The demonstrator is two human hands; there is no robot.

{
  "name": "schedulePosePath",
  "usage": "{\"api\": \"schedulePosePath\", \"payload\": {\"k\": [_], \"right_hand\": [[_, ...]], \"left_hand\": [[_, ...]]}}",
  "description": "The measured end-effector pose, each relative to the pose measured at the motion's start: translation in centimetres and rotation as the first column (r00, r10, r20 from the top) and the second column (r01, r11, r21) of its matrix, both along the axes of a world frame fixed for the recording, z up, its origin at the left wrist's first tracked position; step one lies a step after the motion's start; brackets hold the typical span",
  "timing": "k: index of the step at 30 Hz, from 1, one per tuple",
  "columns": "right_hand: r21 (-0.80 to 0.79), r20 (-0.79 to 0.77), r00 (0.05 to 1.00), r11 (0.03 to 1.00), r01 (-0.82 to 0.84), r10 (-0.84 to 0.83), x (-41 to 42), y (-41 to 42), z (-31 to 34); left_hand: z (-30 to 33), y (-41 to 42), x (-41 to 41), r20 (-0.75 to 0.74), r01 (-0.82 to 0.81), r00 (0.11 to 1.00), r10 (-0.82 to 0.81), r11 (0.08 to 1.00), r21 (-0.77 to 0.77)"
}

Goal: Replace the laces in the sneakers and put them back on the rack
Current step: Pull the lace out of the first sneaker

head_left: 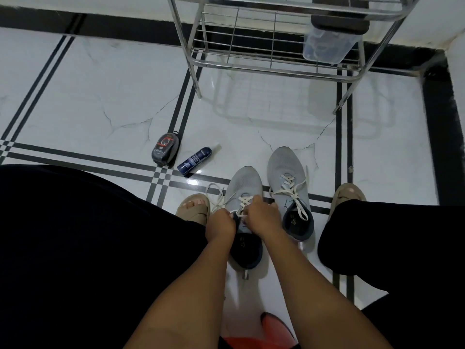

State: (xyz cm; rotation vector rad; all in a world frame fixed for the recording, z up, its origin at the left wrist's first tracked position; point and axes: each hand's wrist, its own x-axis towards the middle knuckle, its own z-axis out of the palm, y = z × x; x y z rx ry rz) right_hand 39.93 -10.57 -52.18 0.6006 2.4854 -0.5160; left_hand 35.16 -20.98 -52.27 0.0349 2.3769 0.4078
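Observation:
Two grey sneakers with dark collars stand on the tiled floor between my feet. On the left sneaker (pixel 245 182), my left hand (pixel 221 224) and my right hand (pixel 260 214) each pinch the white lace (pixel 245 200) near the top eyelets. Loose lace (pixel 214 191) trails off to that shoe's left. The right sneaker (pixel 285 170) sits beside it, its white lace (pixel 292 191) threaded and hanging untied. The metal shoe rack (pixel 251 64) stands ahead on the floor.
A dark shoe-polish sponge case (pixel 164 149) and a blue spray bottle (pixel 193 161) lie on the floor to the left. A clear plastic tub (pixel 324 47) sits on the rack's lower shelf. My sandalled feet (pixel 193 206) flank the sneakers. Something red (pixel 266 331) lies near the bottom edge.

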Motion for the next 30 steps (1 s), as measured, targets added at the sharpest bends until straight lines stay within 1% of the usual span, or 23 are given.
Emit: {"api": "schedulePosePath", "payload": {"k": [2,3,4,5,6,7,9,12,13,14,15,16,17,18,19,22,24,25,26,27,28,29,30], "right_hand": [[-0.074,-0.02,0.984,0.982,0.175,-0.177,0.6,-0.5,0.2],[-0.271,-0.025,0.885,0.855,0.442,-0.465,0.5,-0.3,1.1],[-0.489,0.059,0.624,0.522,0.698,-0.779,0.1,0.6,1.9],[-0.622,0.208,0.276,0.091,0.778,-0.938,-0.3,1.7,2.4],[-0.668,0.344,-0.014,-0.255,0.699,-0.939,-0.8,3.0,2.7],[-0.686,0.42,-0.191,-0.448,0.573,-0.887,-1.0,4.1,2.9],[-0.686,0.45,-0.324,-0.554,0.471,-0.832,-1.0,5.3,3.0],[-0.716,0.54,-0.375,-0.646,0.265,-0.753,-0.5,5.0,2.1],[-0.73,0.554,-0.334,-0.638,0.245,-0.762,-0.3,4.8,1.9],[-0.756,0.474,-0.23,-0.527,0.388,-0.85,-0.5,4.7,2.2],[-0.75,0.304,-0.005,-0.243,0.615,-0.953,-0.7,4.6,2.3],[-0.654,0.124,0.338,0.179,0.735,-0.933,-1.0,4.3,2.2],[-0.481,-0.005,0.659,0.579,0.658,-0.752,-1.3,3.8,2.2],[-0.322,-0.049,0.868,0.83,0.455,-0.495,-1.5,3.0,2.0],[-0.218,-0.037,0.957,0.937,0.275,-0.289,-1.5,2.2,2.0],[-0.038,0.031,0.999,0.999,0.034,-0.033,-0.7,0.1,0.3],[-0.118,0.038,0.985,0.978,0.173,-0.17,-0.1,-0.1,0.0],[-0.225,0.033,0.94,0.914,0.338,-0.34,0.0,0.5,0.0],[-0.365,0.035,0.824,0.76,0.537,-0.566,-0.3,1.3,0.7],[-0.507,0.061,0.628,0.518,0.689,-0.776,-0.6,2.3,1.4],[-0.596,0.082,0.437,0.307,0.742,-0.896,-1.0,3.5,2.0],[-0.629,0.074,0.368,0.243,0.739,-0.927,-1.4,4.7,2.5],[-0.615,0.044,0.431,0.315,0.722,-0.901,-1.9,5.6,3.1]], "left_hand": [[0.1,-0.1,0.1,0.002,0.008,1.0,-0.008,1.0,0.0],[0.1,-0.2,0.1,0.0,0.017,1.0,-0.017,1.0,-0.005],[0.1,-0.2,0.1,0.004,0.02,1.0,-0.02,1.0,-0.009],[0.0,-0.3,0.2,0.008,0.019,1.0,-0.019,1.0,-0.008],[0.0,-0.3,0.2,0.011,0.02,1.0,-0.02,1.0,-0.006],[0.0,-0.3,0.4,0.008,0.036,0.999,-0.036,0.999,-0.005],[0.1,-0.2,0.8,-0.012,0.101,0.995,-0.101,0.995,-0.018],[0.0,-0.3,1.3,-0.037,0.165,0.985,-0.166,0.986,-0.039],[0.0,-0.3,1.2,-0.036,0.162,0.986,-0.163,0.986,-0.035],[0.0,-0.3,1.1,-0.029,0.148,0.988,-0.149,0.989,-0.028],[0.0,-0.3,1.0,-0.02,0.136,0.99,-0.136,0.991,-0.021],[0.0,-0.3,1.0,-0.009,0.126,0.992,-0.126,0.992,-0.014],[0.0,-0.2,1.0,-0.001,0.115,0.993,-0.115,0.993,-0.006],[0.0,-0.2,1.1,0.008,0.101,0.995,-0.101,0.995,0.003],[0.1,-0.2,1.3,0.016,0.088,0.996,-0.089,0.996,0.011],[0.3,-0.3,1.3,0.023,0.072,0.997,-0.073,0.997,0.028],[0.4,-0.4,1.2,0.016,0.095,0.995,-0.095,0.995,0.023],[0.3,-0.4,1.1,0.016,0.105,0.994,-0.105,0.994,0.018],[0.3,-0.4,1.0,0.02,0.111,0.994,-0.112,0.994,0.013],[0.3,-0.5,0.8,0.025,0.111,0.993,-0.111,0.994,0.01],[0.3,-0.5,0.8,0.03,0.109,0.994,-0.109,0.994,0.008],[0.3,-0.6,0.8,0.029,0.108,0.994,-0.108,0.994,0.006],[0.4,-0.5,1.0,0.025,0.107,0.994,-0.107,0.994,0.008]]}}
